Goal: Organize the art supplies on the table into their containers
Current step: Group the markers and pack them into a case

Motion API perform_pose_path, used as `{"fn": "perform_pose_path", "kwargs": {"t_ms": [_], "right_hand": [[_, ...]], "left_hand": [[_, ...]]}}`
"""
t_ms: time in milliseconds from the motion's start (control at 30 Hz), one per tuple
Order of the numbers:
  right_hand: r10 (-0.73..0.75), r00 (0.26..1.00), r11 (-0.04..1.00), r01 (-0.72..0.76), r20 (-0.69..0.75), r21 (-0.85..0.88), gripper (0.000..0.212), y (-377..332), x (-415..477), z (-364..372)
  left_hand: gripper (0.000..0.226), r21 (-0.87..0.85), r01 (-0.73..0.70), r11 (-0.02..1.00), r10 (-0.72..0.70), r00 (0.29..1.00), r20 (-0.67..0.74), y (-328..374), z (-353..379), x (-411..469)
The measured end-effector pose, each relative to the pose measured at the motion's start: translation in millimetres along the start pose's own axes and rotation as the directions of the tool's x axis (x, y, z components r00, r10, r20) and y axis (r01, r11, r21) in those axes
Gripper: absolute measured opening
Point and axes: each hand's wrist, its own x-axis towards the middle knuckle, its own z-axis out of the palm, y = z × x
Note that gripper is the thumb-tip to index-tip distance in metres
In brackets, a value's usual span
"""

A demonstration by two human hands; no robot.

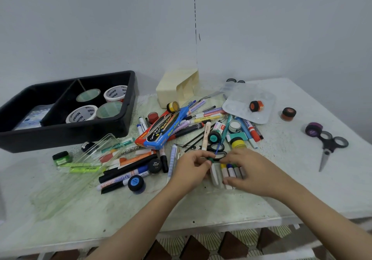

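Observation:
My left hand (pixel 192 168) pinches a small paint tube with a green cap (pixel 213 169) at the table's front middle. My right hand (pixel 254 171) rests on a row of small paint tubes (pixel 231 171) with yellow, blue and green caps, holding them together. Behind the hands lies a heap of markers and pens (pixel 201 118) around a blue and red watercolour box (pixel 163 128). More markers (pixel 128 165) and poster paint jars (pixel 136 183) lie to the left. A black divided tray (pixel 120 127) at the back left holds several tape rolls.
A cream box (pixel 173 87) stands at the back. A white palette (pixel 259 114) with an orange jar sits back right. Black scissors (pixel 330 147), a purple jar (pixel 314 129) and a red jar (pixel 288 113) lie at the right. A clear plastic case (pixel 96 151) lies left.

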Motion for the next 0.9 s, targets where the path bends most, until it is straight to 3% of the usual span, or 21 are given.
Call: {"fn": "perform_pose_path", "kwargs": {"t_ms": [200, 600, 700, 900], "right_hand": [[-0.055, 0.997, 0.995, 0.051, -0.05, -0.088, 0.051, 1.4, -4.6, 4.1], [-0.065, 0.997, 0.996, 0.063, -0.041, -0.058, 0.049, 8.3, -5.8, 7.0], [-0.054, 0.996, 0.998, 0.052, -0.075, -0.033, 0.058, 8.7, -6.6, 10.8], [-0.037, 0.99, 0.999, 0.039, -0.138, 0.009, 0.049, 10.2, -8.9, 16.3]], "left_hand": [[0.029, 0.01, 0.0, 1.0, 0.0, 1.0, -0.002, -1.3, 0.0, 1.4], [0.026, 0.079, -0.004, 0.997, 0.006, 0.999, -0.032, -0.3, 1.7, 2.4], [0.02, 0.111, -0.026, 0.993, 0.028, 0.999, -0.017, 0.4, 1.4, 3.3], [0.016, 0.192, -0.093, 0.977, 0.103, 0.994, -0.043, -1.5, 2.7, 1.7]]}}
